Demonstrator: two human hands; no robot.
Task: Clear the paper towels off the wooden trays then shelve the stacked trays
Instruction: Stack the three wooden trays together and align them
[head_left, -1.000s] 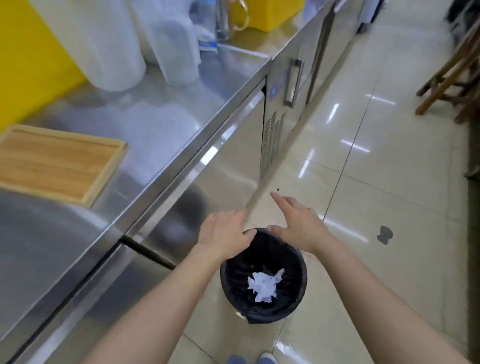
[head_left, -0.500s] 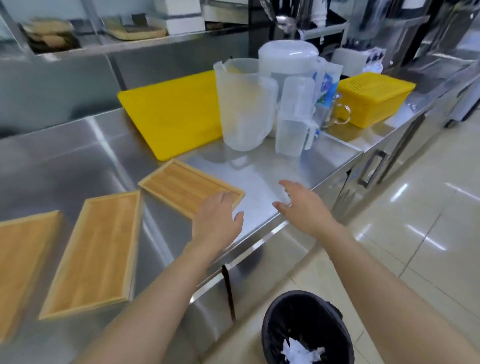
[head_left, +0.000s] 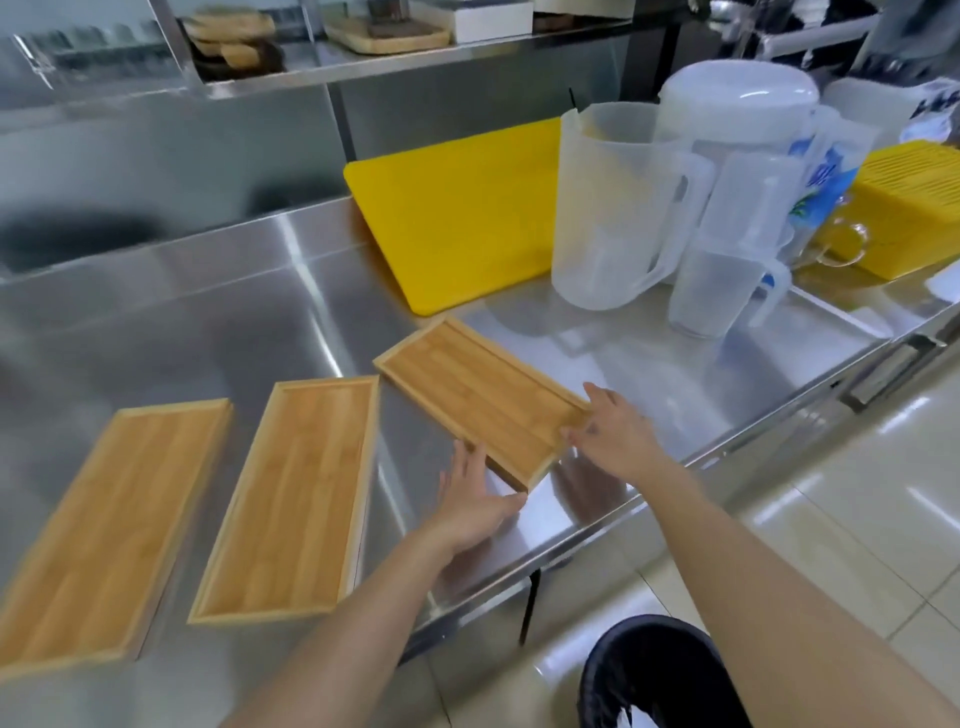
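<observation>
Head view, trays: three wooden trays lie flat on the steel worktop (head_left: 218, 312), all bare, no paper towels on them.
Right tray (head_left: 480, 397): turned at a slant, near the worktop's front edge.
Middle tray (head_left: 298, 493) and left tray (head_left: 104, 525): side by side, apart, not stacked yet.
Left hand (head_left: 475, 501): fingers spread open, touching the right tray's near corner, not gripping.
Right hand (head_left: 613, 436): open too, fingertips on the tray's right end rim.
Feel: likely light, hard, stiff wood; smooth, so may slide on the steel.
Best hold: probably the two short ends, thumbs over the raised rim.
Bin (head_left: 649, 670): black, on the floor below.
Shelf (head_left: 415, 62): above the worktop, at the back.
</observation>
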